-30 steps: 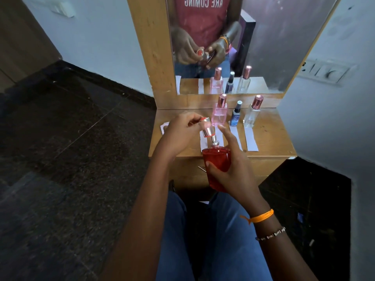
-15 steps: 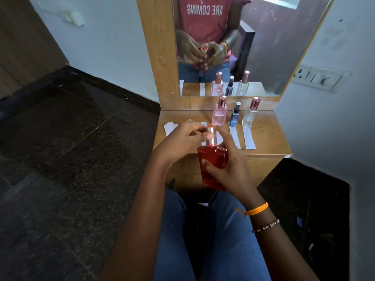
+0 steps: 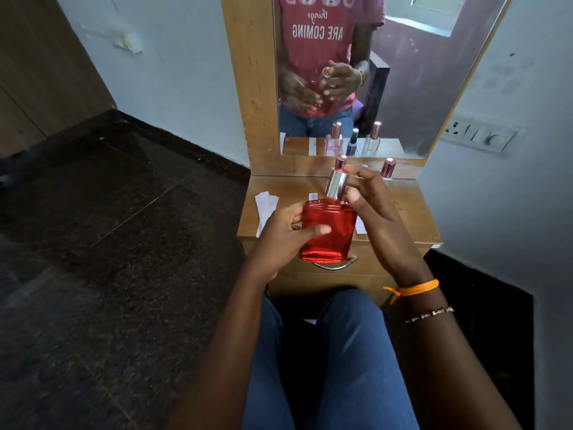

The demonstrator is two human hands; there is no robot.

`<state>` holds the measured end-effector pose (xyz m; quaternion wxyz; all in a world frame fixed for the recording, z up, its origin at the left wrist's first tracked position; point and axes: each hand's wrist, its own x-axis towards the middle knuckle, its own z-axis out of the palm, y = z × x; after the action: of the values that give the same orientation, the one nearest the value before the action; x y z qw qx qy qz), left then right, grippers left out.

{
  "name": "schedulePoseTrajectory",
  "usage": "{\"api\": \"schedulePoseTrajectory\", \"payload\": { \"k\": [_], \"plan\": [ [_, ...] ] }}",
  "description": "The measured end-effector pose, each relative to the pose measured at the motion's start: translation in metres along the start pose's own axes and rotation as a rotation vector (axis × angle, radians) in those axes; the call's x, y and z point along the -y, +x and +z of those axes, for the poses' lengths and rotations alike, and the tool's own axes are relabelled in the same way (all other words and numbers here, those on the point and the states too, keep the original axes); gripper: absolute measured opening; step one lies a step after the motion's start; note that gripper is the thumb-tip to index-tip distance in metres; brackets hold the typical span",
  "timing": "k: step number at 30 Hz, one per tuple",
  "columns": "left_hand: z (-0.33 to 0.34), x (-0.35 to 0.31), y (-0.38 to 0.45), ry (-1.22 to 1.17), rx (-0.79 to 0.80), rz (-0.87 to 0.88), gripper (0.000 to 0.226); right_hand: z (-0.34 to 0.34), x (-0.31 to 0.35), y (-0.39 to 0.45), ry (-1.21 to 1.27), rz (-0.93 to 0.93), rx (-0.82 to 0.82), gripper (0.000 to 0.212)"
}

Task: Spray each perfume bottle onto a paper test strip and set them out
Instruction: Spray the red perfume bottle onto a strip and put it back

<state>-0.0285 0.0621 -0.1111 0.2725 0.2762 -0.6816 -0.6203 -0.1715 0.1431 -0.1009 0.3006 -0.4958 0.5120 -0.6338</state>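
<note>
A flat red glass perfume bottle [image 3: 328, 232], silver cap [image 3: 336, 184] on, is gripped by the left hand [image 3: 283, 234]; the cap is pinched by the right hand [image 3: 376, 209].

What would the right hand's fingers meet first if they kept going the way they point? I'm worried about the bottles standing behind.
Probably the pink-capped bottle at the mirror's foot; depth is unclear. The right hand touches the red bottle's silver cap.
</note>
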Motion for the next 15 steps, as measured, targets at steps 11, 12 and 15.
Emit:
{"api": "schedulePoseTrajectory", "payload": {
  "k": [11,12,15],
  "plan": [
    [-0.011,-0.006,-0.007,0.002,0.128,0.008,0.025,-0.014,0.018,0.025,0.131,0.014,0.261,0.031],
    [-0.010,-0.006,-0.006,-0.024,0.122,0.015,0.025,-0.012,0.019,0.026,0.217,0.032,0.282,0.032],
    [-0.008,-0.006,-0.005,-0.053,0.108,0.033,0.025,-0.008,0.021,0.031,0.294,0.048,0.306,0.025]
  ]
}}
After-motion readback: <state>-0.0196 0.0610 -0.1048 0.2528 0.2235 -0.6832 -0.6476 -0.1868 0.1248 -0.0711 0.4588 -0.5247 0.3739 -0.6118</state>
